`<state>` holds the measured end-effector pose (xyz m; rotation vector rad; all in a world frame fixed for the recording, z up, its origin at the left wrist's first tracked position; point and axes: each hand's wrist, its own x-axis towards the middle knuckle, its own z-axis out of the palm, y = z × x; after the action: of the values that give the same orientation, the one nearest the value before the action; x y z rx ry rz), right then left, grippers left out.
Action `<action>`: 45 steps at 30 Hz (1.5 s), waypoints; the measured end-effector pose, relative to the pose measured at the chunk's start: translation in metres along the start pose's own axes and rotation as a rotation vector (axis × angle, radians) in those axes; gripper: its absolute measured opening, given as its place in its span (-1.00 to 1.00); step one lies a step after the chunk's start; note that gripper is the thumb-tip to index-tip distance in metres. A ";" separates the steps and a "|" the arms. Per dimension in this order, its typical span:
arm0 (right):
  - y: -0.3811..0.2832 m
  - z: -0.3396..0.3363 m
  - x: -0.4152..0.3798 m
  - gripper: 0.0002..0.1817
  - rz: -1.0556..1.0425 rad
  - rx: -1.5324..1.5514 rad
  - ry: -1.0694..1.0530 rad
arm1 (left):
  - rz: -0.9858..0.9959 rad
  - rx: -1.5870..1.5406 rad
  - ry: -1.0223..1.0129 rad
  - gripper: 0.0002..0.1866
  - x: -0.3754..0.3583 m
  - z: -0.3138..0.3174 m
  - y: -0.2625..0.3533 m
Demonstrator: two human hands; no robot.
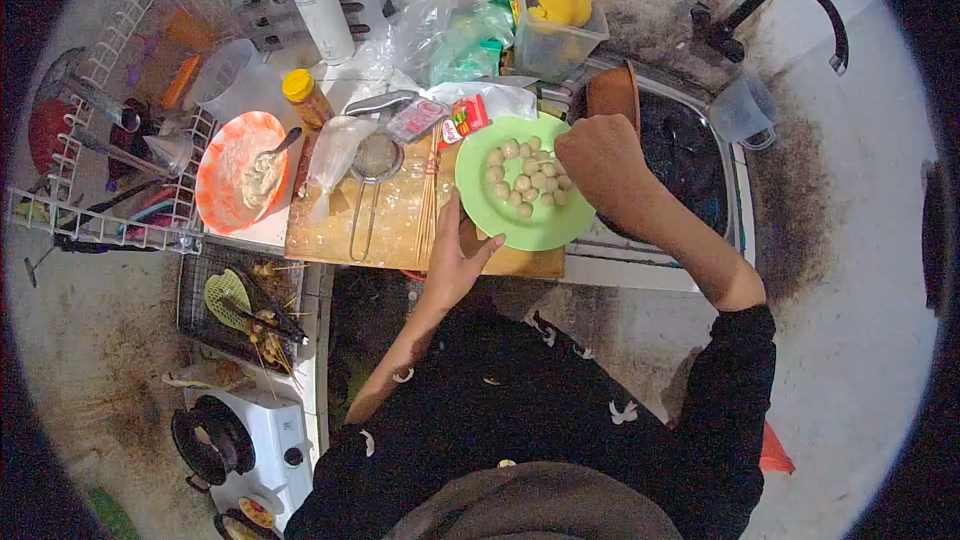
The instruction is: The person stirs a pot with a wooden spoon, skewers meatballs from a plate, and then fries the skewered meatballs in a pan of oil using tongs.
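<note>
A light green plate (485,205) with several pale round balls (523,180) on it is at the right end of a wooden board. My left hand (458,262) grips the plate's near left rim, its thumb along the edge and its fingers at the side. Over the plate's right rim is my right hand (605,165), closed in a fist with the back of the hand upward; whatever it may hold is hidden. Thin wooden skewers (430,195) lie on the board, left of the plate and close to my left fingers.
The wooden board (335,230) also bears a small strainer (376,158). Left of it stands an orange bowl (222,195) with pale dough and a spoon. A red packet (464,120) lies behind the plate. The sink (735,195) is to the right, a stove (270,440) lower left.
</note>
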<state>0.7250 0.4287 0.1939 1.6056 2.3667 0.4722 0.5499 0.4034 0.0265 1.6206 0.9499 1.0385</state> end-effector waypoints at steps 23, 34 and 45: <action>-0.057 0.049 -0.203 -0.56 0.930 0.696 0.019 | -0.170 -0.297 -0.112 -0.17 0.021 0.004 0.000; -0.063 0.062 -0.203 -0.64 0.929 0.586 0.077 | -0.234 -0.337 -0.113 -0.13 0.022 0.006 0.008; -0.061 0.066 -0.198 -0.67 0.908 0.577 0.135 | -0.186 -0.344 -0.109 -0.14 0.023 0.008 0.001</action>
<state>0.7701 0.2325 0.1126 2.9814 1.7977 0.0135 0.5648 0.4220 0.0301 1.2656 0.7839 0.9187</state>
